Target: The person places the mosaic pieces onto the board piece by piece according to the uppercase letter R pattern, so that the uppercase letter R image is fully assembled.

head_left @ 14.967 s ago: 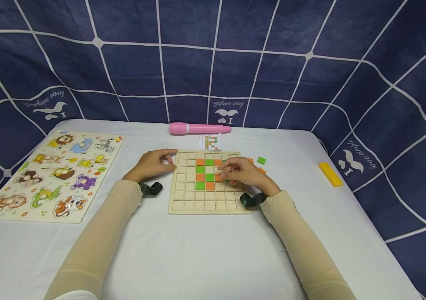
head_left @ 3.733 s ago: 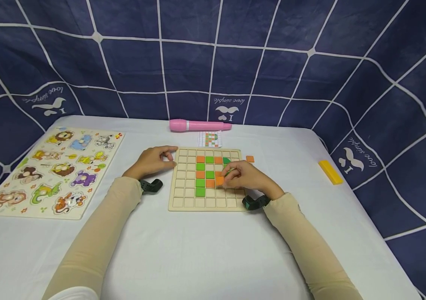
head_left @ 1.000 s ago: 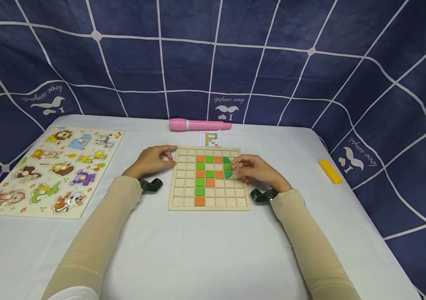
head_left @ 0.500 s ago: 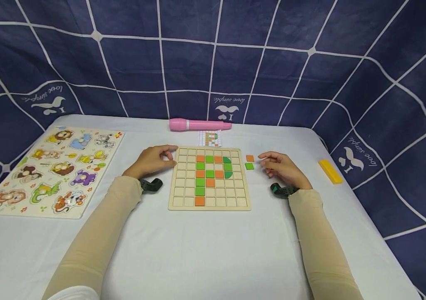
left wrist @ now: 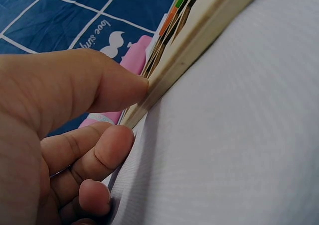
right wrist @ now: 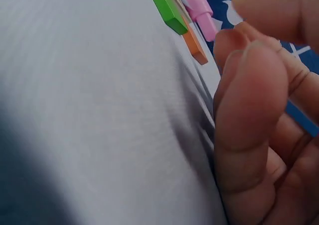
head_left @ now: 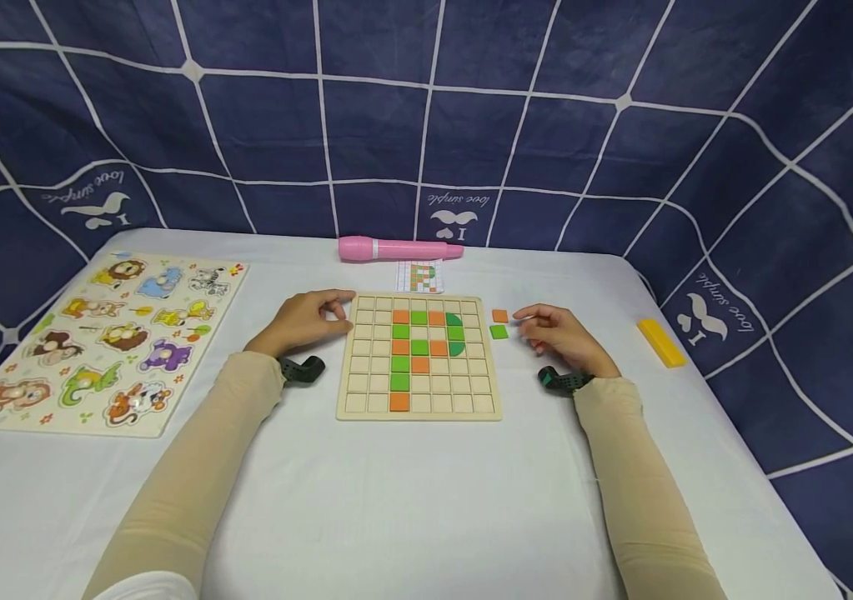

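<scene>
A wooden grid board lies in the middle of the table, with orange, green and rounded dark-green tiles set in its cells in a P-like shape. My left hand touches its left edge with thumb and fingertips; in the left wrist view the thumb tip presses the board's rim. Off the board's right side lie a loose orange tile and a loose green tile. Just right of them rests my right hand, fingers loosely bent and holding nothing.
Behind the board lies a small pattern card, then a pink microphone-shaped stick. An animal puzzle board fills the table's left side. A yellow block lies at the right edge. A dark blue checked cloth hangs around behind.
Over 15 s more tiles have come onto the board, among them an orange one at the bottom. During the last second my right hand moved right, off the board. My left hand stays put.
</scene>
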{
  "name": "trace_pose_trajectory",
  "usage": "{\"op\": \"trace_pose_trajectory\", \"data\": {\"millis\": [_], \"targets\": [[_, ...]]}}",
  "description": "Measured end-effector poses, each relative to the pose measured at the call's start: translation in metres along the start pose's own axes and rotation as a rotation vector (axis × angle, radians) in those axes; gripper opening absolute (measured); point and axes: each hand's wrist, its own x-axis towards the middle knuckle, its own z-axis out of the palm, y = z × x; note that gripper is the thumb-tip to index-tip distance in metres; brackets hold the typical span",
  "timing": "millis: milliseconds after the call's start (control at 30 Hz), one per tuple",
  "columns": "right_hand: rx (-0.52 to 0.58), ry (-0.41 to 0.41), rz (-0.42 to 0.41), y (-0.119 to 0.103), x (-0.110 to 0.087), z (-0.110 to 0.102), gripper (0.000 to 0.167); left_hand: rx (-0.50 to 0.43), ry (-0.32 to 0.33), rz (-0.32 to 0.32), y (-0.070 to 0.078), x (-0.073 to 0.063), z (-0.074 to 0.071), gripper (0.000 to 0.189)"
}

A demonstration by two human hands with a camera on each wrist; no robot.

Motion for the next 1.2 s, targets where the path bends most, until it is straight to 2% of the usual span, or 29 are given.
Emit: {"op": "trace_pose_trajectory", "data": {"millis": [467, 600, 867, 1200], "targets": [[-0.325, 0.034, -0.030, -0.006, 0.004, 0.016, 0.033, -0.002, -0.006, -0.006, 0.001, 0.000, -0.001, 0.065], [-0.386, 0.045, -0.032, -0.008, 0.004, 0.019, 0.032, -0.002, -0.006, -0.005, 0.000, 0.000, -0.001, 0.065], [-0.449, 0.061, -0.027, -0.008, 0.006, 0.021, 0.028, -0.007, -0.001, 0.000, 0.000, 0.000, 0.000, 0.064], [-0.447, 0.082, -0.040, -0.007, 0.004, 0.023, 0.025, -0.003, -0.003, 0.007, -0.001, 0.000, 0.000, 0.064]]}}
